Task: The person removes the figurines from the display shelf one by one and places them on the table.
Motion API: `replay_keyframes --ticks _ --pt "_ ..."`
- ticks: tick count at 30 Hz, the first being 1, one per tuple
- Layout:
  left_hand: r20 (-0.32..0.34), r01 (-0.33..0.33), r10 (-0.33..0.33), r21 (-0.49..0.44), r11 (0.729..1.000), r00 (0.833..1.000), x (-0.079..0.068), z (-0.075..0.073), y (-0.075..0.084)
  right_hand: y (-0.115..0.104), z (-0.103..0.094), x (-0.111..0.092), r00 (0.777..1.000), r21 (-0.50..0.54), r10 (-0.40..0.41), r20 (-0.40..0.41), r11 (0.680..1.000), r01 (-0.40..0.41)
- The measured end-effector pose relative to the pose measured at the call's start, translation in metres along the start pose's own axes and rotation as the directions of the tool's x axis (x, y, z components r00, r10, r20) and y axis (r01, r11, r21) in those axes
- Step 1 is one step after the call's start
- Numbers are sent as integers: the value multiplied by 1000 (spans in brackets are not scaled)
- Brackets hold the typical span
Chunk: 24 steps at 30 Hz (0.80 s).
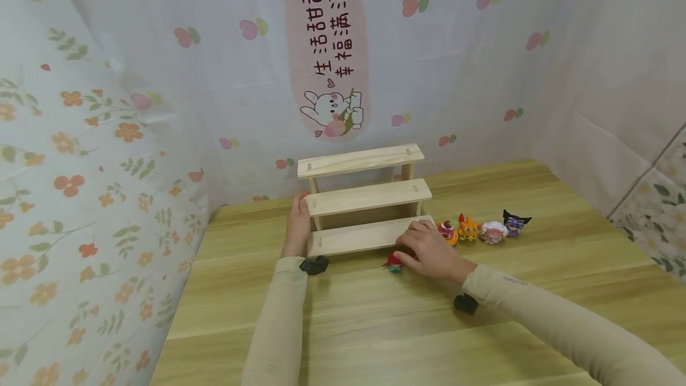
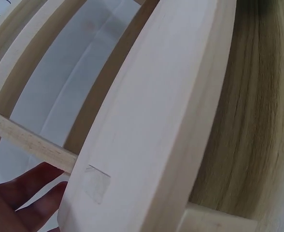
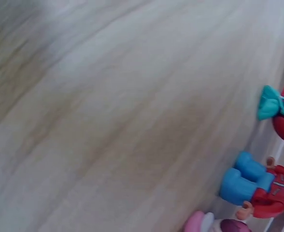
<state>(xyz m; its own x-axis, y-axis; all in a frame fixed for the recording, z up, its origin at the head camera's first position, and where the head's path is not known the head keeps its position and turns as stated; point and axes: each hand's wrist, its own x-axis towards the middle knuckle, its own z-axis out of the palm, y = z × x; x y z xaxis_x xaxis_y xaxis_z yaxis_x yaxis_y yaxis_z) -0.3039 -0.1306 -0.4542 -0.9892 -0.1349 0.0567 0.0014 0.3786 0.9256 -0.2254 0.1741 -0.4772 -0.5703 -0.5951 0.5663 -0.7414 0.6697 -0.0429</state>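
Observation:
A three-tier wooden display stand (image 1: 370,195) is on the table. My left hand (image 1: 297,225) grips its left end; in the left wrist view, the fingers (image 2: 35,193) reach the side support beside a step. My right hand (image 1: 434,252) lies over the right part of the bottom step, thumb in front near a red-haired figurine with a teal tail (image 1: 393,263). A figurine in red top and blue trousers (image 3: 258,186) and a pink figurine (image 3: 214,223) show in the right wrist view; in the head view my hand hides them. What the right fingers hold is hidden, so I cannot tell.
Right of my hand, in a row, are a red-and-yellow figurine (image 1: 448,232), an orange one (image 1: 468,229), a white-and-pink one (image 1: 493,232) and a black-and-purple one (image 1: 514,223). A printed cloth (image 1: 241,88) hangs behind the table (image 1: 348,326); a floral cloth (image 1: 91,195) hangs at left.

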Motion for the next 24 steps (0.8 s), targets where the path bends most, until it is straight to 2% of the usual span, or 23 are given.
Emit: replay_keyframes --ticks 7,12,16,19,22,24 --pt "18 -11 9 91 996 1000 2 -8 -2 -2 -5 12 998 44 66 -6 997 -66" --pt "3 -48 48 185 981 999 3 -13 0 -1 -12 21 995 52 102 -18 994 -101" --pt "14 -73 72 243 967 997 2 -17 0 1 -18 23 990 70 140 18 988 -141" --pt "35 -103 97 275 956 995 -1 -21 -2 1 -23 20 975 74 203 90 975 -210" --pt "68 -156 142 302 940 987 -3 -24 -4 -1 -29 16 947 69 278 161 954 -292" --pt "95 -182 159 347 920 983 -5 -27 -7 -1 -34 14 930 72 313 194 941 -332"
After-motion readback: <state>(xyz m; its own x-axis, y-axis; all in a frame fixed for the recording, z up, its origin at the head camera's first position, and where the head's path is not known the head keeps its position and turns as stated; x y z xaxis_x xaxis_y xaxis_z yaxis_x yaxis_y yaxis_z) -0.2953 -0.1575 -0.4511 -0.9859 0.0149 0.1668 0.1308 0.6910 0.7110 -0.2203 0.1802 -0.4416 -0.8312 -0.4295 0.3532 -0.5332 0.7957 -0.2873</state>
